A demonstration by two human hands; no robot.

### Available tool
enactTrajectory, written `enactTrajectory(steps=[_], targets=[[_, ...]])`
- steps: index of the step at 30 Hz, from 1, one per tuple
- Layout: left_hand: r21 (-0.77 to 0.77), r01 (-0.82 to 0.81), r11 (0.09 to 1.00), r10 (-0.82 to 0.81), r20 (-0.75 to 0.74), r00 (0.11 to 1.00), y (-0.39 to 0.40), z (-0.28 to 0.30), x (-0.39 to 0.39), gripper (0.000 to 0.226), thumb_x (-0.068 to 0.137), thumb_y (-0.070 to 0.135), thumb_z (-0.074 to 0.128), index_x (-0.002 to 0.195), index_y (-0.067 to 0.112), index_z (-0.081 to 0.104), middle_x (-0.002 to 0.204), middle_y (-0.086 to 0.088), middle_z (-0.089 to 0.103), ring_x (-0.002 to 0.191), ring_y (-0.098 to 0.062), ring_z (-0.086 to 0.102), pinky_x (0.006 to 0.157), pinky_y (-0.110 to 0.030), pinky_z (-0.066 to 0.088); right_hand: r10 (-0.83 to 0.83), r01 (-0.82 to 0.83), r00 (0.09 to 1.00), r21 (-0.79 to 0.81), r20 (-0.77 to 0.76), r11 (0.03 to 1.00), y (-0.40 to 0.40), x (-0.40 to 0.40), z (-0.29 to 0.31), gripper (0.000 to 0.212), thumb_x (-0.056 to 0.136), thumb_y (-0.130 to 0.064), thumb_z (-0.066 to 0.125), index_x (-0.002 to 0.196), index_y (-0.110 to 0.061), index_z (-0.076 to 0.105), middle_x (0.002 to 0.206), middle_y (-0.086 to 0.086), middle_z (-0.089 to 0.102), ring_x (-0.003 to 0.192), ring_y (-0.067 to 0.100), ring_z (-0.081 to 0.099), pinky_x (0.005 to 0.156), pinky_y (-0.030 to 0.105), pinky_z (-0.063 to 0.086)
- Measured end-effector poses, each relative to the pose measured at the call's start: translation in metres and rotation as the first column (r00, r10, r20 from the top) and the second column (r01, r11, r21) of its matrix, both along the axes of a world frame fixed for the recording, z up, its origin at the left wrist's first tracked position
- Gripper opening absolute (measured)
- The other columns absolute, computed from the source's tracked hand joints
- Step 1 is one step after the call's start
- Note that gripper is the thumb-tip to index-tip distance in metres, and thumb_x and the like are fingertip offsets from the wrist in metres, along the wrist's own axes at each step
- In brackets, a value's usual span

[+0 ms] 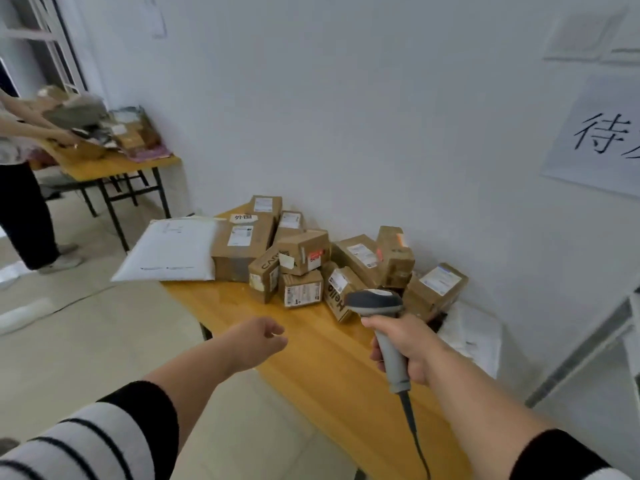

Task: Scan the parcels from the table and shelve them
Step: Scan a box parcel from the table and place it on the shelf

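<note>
Head view: the right hand (405,348) grips the handle of a grey corded barcode scanner (384,327), its head raised toward a heap of brown cardboard parcels (304,258) with white labels. The heap sits at the far end of a long orange wooden table (311,358) against the white wall. A large white padded mailer (169,251) lies at the heap's left side, hanging over the table edge, and a crumpled white plastic bag (474,337) lies at the right end. The left hand (256,341) hangs over the near table edge, fingers loosely curled, holding nothing. Far left, another person (20,188) leans over a second orange table (114,164) piled with packages
</note>
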State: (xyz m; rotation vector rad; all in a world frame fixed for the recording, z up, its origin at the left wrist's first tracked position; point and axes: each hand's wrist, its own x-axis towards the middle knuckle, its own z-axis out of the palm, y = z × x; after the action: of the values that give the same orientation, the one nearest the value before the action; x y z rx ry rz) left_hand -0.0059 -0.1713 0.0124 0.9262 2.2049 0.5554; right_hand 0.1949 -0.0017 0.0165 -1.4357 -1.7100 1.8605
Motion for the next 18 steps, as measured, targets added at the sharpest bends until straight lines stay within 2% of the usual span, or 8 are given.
enactTrajectory(steps=[4, 7, 9, 13, 18], targets=[[0.011, -0.030, 0.999, 0.030, -0.024, 0.999, 0.005, -0.002, -0.078, 0.042, 0.095, 0.041, 0.057, 0.133, 0.024, 0.056, 0.127, -0.002, 0.061, 0.114, -0.020, 0.059, 0.104, -0.041, 0.046, 0.022, -0.022, 1.000, 0.020, -0.003, 1.000, 0.005, -0.085, -0.011, 0.032, 0.080, -0.033, 0.080, 0.094, -0.006, 0.070, 0.071, 0.010, 0.066, 0.066, 0.024, 0.067, 0.059, 0.034, 0.057], [0.012, -0.059, 0.998, 0.059, -0.017, 0.998, 0.010, -0.001, -0.132, 0.040, 0.095, 0.040, 0.058, 0.132, 0.023, 0.057, 0.123, -0.002, 0.063, 0.112, -0.020, 0.060, 0.104, -0.039, 0.045, 0.024, -0.024, 1.000, 0.005, 0.001, 1.000, 0.010, -0.138, -0.018, 0.036, 0.078, -0.035, 0.081, 0.096, -0.006, 0.070, 0.070, 0.008, 0.067, 0.066, 0.024, 0.068, 0.059, 0.034, 0.057], [0.011, -0.080, 0.997, 0.080, -0.023, 0.996, 0.015, 0.003, -0.168, 0.039, 0.095, 0.040, 0.058, 0.131, 0.023, 0.058, 0.117, -0.001, 0.063, 0.109, -0.019, 0.060, 0.100, -0.036, 0.046, 0.041, -0.041, 0.999, 0.010, -0.001, 0.999, 0.013, -0.169, -0.019, 0.036, 0.077, -0.037, 0.081, 0.097, -0.008, 0.070, 0.071, 0.008, 0.068, 0.068, 0.024, 0.068, 0.060, 0.033, 0.057], [0.059, -0.129, 0.990, 0.130, 0.000, 0.992, 0.027, 0.001, -0.231, 0.035, 0.096, 0.036, 0.059, 0.126, 0.020, 0.060, 0.103, 0.001, 0.063, 0.093, -0.012, 0.061, 0.082, -0.029, 0.044, 0.039, -0.040, 0.999, -0.004, -0.031, 0.999, 0.023, -0.221, -0.020, 0.031, 0.081, -0.034, 0.079, 0.098, -0.009, 0.070, 0.066, 0.005, 0.070, 0.063, 0.020, 0.069, 0.059, 0.033, 0.057], [0.047, -0.148, 0.988, 0.146, 0.037, 0.989, 0.054, -0.017, -0.288, 0.034, 0.096, 0.033, 0.059, 0.126, 0.018, 0.060, 0.103, 0.001, 0.063, 0.090, -0.011, 0.063, 0.075, -0.025, 0.045, 0.056, -0.058, 0.997, -0.062, -0.045, 0.996, 0.046, -0.285, -0.020, 0.028, 0.088, -0.029, 0.074, 0.101, -0.005, 0.068, 0.071, 0.010, 0.068, 0.063, 0.023, 0.069, 0.068, 0.040, 0.061]])
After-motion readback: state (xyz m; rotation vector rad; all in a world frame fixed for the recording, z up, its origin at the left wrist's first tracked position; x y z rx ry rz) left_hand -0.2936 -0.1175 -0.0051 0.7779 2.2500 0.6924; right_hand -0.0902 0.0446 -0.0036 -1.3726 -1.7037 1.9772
